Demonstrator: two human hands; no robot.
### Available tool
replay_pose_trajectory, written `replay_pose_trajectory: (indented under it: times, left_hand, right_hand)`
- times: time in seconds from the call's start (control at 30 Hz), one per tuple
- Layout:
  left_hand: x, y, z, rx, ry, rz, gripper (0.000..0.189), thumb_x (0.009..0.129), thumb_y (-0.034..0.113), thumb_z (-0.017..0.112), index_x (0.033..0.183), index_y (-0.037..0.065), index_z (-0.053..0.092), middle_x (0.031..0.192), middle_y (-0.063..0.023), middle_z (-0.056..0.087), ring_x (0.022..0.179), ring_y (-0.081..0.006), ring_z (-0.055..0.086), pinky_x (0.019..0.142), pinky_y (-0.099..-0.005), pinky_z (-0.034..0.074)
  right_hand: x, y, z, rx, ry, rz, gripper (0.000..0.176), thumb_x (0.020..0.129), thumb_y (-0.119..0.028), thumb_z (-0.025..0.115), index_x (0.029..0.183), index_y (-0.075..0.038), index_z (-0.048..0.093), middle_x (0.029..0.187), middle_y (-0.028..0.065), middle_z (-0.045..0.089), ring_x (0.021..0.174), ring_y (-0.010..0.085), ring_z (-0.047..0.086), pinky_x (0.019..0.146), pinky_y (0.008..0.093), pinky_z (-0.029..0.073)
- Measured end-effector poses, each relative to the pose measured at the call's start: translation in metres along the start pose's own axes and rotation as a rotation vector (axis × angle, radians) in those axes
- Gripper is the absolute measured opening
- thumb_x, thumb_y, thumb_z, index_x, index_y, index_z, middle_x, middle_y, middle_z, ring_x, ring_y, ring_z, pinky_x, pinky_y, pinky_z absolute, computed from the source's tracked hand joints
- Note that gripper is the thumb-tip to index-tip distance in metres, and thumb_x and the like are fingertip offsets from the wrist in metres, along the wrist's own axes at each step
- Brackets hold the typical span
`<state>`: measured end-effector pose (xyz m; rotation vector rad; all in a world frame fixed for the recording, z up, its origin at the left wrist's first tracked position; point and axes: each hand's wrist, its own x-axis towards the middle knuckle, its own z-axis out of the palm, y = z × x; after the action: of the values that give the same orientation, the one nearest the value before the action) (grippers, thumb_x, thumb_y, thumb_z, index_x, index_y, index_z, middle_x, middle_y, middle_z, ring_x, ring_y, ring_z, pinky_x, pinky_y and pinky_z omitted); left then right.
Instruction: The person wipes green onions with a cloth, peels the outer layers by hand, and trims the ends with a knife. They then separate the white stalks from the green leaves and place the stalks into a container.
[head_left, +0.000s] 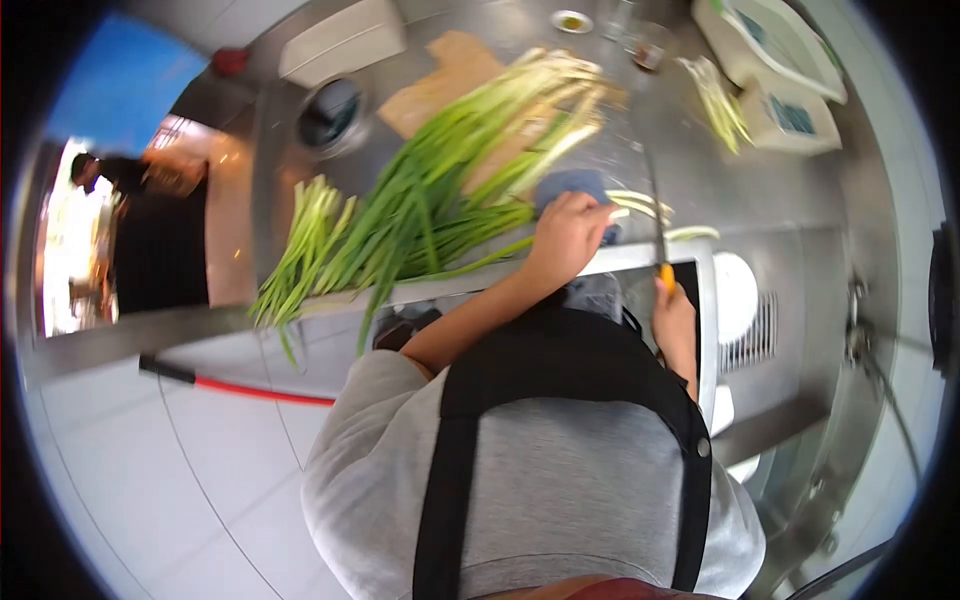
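Note:
My right hand (675, 322) is closed round the yellow handle of a long knife (656, 205), whose blade points away from me over the steel counter. Closed with its fingers curled, my left hand (568, 240) holds a green onion; a short pale end shows at its fingertips. A blue-grey cloth (572, 186) lies just beyond that hand. To its left spreads a large pile of green onions (430, 180), white ends away from me and green tops over the counter's front edge. Pale onion stalks (640, 200) lie beside the blade.
A trimmed onion bunch (718, 105) lies near white plastic tubs (790, 115) at the back right. Brown cardboard (440, 80) is partly under the pile, beside a round metal container (332, 115). A sink (780, 290) with a white plate (737, 297) is at right. Another person stands far left.

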<state>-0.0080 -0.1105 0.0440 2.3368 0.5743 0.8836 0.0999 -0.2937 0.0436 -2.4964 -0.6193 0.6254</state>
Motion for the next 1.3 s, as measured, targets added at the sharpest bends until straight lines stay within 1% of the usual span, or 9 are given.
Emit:
replay_pose_trajectory:
  times: [0.27,0.4,0.53,0.67,0.77,0.87,1.13,1.2,1.3]
  left_hand:
    - [-0.036,-0.163,-0.213,0.839,0.503,-0.400,0.018,0.082,0.023,0.061,0.087,0.008,0.070,0.079,-0.0136,0.062,0.072,-0.0321,0.059,0.063,-0.0417,0.047]
    - [-0.085,-0.269,-0.275,0.990,0.344,-0.674,0.029,0.079,0.029,0.064,0.098,0.008,0.068,0.088,-0.0154,0.063,0.082,-0.0328,0.061,0.073,-0.0416,0.048]
    - [-0.043,-0.249,-0.242,1.125,0.370,-0.921,0.037,0.079,0.031,0.065,0.107,0.008,0.064,0.098,-0.0170,0.062,0.094,-0.0325,0.058,0.082,-0.0416,0.046]
    - [0.046,-0.183,-0.146,0.422,0.297,-0.298,0.040,0.080,0.031,0.065,0.109,0.003,0.061,0.107,-0.0177,0.060,0.102,-0.0324,0.055,0.090,-0.0403,0.042]
    - [0.077,-0.098,-0.024,-0.046,-0.054,0.001,0.030,0.082,0.024,0.064,0.101,0.001,0.064,0.101,-0.0168,0.063,0.096,-0.0318,0.058,0.088,-0.0379,0.044]
    - [0.075,-0.036,0.076,-0.270,-0.439,0.065,0.016,0.080,0.021,0.065,0.091,0.010,0.068,0.090,-0.0114,0.065,0.084,-0.0288,0.062,0.075,-0.0367,0.050]
    - [0.087,-0.009,0.197,0.224,-0.725,0.351,0.017,0.071,0.022,0.067,0.083,0.010,0.065,0.085,-0.0084,0.066,0.081,-0.0284,0.063,0.070,-0.0403,0.051]
    - [0.093,-0.005,0.196,0.219,-0.743,0.259,0.016,0.069,0.019,0.067,0.081,0.009,0.064,0.080,-0.0110,0.066,0.077,-0.0298,0.064,0.068,-0.0411,0.051]
    - [0.115,-0.003,0.191,-0.037,-0.570,0.095,0.018,0.067,0.019,0.068,0.080,0.007,0.064,0.076,-0.0135,0.065,0.073,-0.0293,0.064,0.067,-0.0392,0.052]
  right_hand:
    - [0.000,0.011,0.001,0.096,-0.041,-0.054,0.040,0.093,-0.034,0.046,0.092,0.004,0.054,0.074,0.0284,0.058,0.071,0.0454,0.057,0.060,0.0450,0.043]
    - [0.005,0.008,-0.005,0.111,-0.011,-0.078,0.038,0.093,-0.034,0.047,0.089,0.003,0.053,0.070,0.0266,0.057,0.068,0.0438,0.057,0.058,0.0451,0.042]
    - [0.012,0.013,-0.009,0.166,0.050,-0.115,0.038,0.092,-0.036,0.048,0.088,0.002,0.054,0.065,0.0235,0.055,0.062,0.0408,0.055,0.057,0.0439,0.042]
    - [0.012,0.018,-0.020,0.172,0.154,-0.063,0.040,0.092,-0.037,0.049,0.091,0.002,0.055,0.065,0.0236,0.055,0.060,0.0386,0.055,0.057,0.0430,0.042]
    - [0.006,0.023,-0.030,0.246,0.184,0.019,0.040,0.092,-0.036,0.049,0.091,0.003,0.054,0.062,0.0225,0.054,0.057,0.0354,0.055,0.055,0.0416,0.042]
    - [-0.002,0.038,-0.039,0.266,0.234,0.036,0.037,0.092,-0.033,0.050,0.091,0.004,0.055,0.060,0.0207,0.053,0.055,0.0308,0.054,0.054,0.0399,0.042]
    - [-0.057,0.075,-0.044,0.338,0.344,0.144,0.033,0.091,-0.030,0.051,0.086,0.003,0.053,0.057,0.0163,0.052,0.053,0.0268,0.054,0.052,0.0381,0.041]
    - [-0.065,0.086,-0.041,0.303,0.384,0.137,0.030,0.093,-0.028,0.049,0.087,0.000,0.055,0.059,0.0053,0.054,0.051,0.0130,0.050,0.048,0.0290,0.038]
    - [-0.074,0.090,-0.042,0.403,0.426,0.180,0.028,0.093,-0.028,0.050,0.091,-0.001,0.055,0.059,0.0031,0.053,0.051,0.0114,0.049,0.048,0.0272,0.037]
